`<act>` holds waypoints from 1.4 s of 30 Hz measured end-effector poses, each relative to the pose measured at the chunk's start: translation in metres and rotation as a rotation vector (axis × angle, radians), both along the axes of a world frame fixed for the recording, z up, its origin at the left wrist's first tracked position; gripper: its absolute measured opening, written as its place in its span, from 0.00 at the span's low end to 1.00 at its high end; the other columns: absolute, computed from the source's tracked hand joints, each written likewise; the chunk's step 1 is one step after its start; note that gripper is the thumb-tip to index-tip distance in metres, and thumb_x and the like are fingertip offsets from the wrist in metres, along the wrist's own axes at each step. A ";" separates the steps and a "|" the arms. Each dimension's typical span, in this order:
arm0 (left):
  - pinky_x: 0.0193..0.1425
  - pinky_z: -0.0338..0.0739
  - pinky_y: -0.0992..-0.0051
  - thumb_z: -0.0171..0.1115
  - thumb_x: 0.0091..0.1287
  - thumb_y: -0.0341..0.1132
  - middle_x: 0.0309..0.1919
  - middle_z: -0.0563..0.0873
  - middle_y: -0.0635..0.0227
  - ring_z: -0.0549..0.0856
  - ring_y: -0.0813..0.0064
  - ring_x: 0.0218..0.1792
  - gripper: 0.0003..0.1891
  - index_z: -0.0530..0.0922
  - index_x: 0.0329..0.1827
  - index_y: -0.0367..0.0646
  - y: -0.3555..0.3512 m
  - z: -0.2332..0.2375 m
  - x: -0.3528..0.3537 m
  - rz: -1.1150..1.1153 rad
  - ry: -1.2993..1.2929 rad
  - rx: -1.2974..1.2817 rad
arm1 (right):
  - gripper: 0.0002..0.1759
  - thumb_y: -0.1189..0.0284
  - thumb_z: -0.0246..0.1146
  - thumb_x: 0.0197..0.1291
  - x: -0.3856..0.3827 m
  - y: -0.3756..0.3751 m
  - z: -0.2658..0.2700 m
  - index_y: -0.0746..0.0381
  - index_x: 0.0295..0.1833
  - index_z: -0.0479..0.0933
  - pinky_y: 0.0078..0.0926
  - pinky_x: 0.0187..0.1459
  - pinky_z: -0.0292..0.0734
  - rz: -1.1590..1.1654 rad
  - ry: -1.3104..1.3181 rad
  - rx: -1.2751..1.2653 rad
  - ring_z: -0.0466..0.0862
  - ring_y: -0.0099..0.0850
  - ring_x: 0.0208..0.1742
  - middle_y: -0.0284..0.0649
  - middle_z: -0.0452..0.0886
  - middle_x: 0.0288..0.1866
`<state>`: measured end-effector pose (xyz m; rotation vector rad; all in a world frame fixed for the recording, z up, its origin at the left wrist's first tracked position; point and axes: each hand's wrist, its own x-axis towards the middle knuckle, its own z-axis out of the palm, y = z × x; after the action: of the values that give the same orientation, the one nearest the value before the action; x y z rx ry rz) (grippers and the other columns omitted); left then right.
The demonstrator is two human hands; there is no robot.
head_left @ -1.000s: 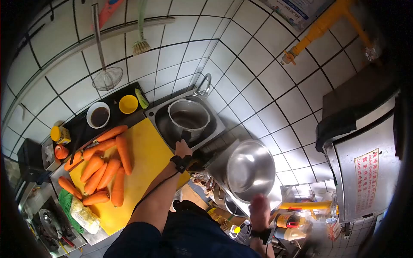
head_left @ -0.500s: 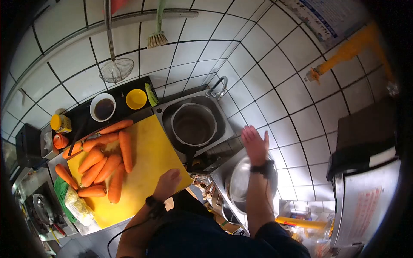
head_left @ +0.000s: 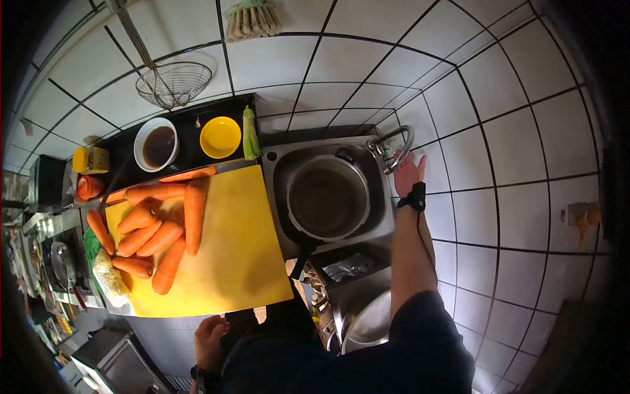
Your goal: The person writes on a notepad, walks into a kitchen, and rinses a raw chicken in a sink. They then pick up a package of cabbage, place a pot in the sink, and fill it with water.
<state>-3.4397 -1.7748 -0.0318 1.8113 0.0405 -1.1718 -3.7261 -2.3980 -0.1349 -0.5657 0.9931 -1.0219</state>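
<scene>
My right hand [head_left: 408, 176] is stretched out beside the curved metal faucet [head_left: 399, 139]. Its thumb stands apart from the fingers, which overlap the spout end in this view. Below the faucet, a large metal pot [head_left: 361, 213] with a dark inside sits in the steel sink [head_left: 281, 187]. Near the front edge of the yellow cutting board [head_left: 243, 249] hangs my left hand [head_left: 211, 335], fingers loosely bent and nothing visible in them. Several whole carrots [head_left: 163, 238] lie heaped on the board's left half.
Behind the board, a black ledge holds a white bowl of dark liquid [head_left: 157, 146], a yellow bowl [head_left: 220, 137] and a green vegetable piece [head_left: 250, 134]. A wire skimmer [head_left: 174, 85] and a brush [head_left: 252, 20] hang above. A round metal lid [head_left: 369, 322] lies lower right.
My right hand has moved from above the round metal lid up to the faucet. My left hand has drawn back off the board's front corner. The view has shifted toward the sink.
</scene>
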 end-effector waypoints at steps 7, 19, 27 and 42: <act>0.52 0.83 0.73 0.59 0.71 0.25 0.45 0.88 0.59 0.87 0.72 0.45 0.11 0.80 0.53 0.31 -0.009 -0.005 -0.013 -0.085 0.017 0.050 | 0.52 0.36 0.37 0.74 -0.002 -0.016 -0.015 0.77 0.77 0.54 0.38 0.79 0.55 0.165 0.082 -0.053 0.66 0.44 0.76 0.56 0.62 0.77; 0.55 0.81 0.74 0.59 0.71 0.25 0.45 0.88 0.57 0.87 0.71 0.46 0.12 0.78 0.56 0.30 -0.034 0.002 -0.009 -0.080 0.006 0.015 | 0.49 0.39 0.38 0.75 0.005 -0.001 -0.012 0.76 0.77 0.53 0.37 0.79 0.54 0.291 0.222 -0.164 0.62 0.44 0.79 0.59 0.61 0.78; 0.54 0.82 0.73 0.60 0.71 0.26 0.46 0.88 0.56 0.87 0.70 0.47 0.13 0.78 0.56 0.31 -0.017 -0.004 -0.010 -0.080 -0.016 0.026 | 0.44 0.40 0.44 0.74 0.003 -0.003 -0.018 0.67 0.77 0.58 0.37 0.77 0.57 0.155 0.099 -0.106 0.66 0.36 0.76 0.53 0.67 0.73; 0.55 0.81 0.75 0.63 0.71 0.27 0.46 0.88 0.59 0.86 0.73 0.48 0.13 0.80 0.55 0.30 0.013 0.026 0.021 0.160 -0.136 -0.044 | 0.25 0.47 0.60 0.65 -0.023 0.120 0.004 0.60 0.45 0.79 0.26 0.34 0.76 0.570 0.707 0.373 0.83 0.28 0.34 0.39 0.86 0.35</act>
<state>-3.4185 -1.7613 -0.0062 1.8098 0.0790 -0.9286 -3.7495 -2.2776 -0.1312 -0.8540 1.4816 -0.0979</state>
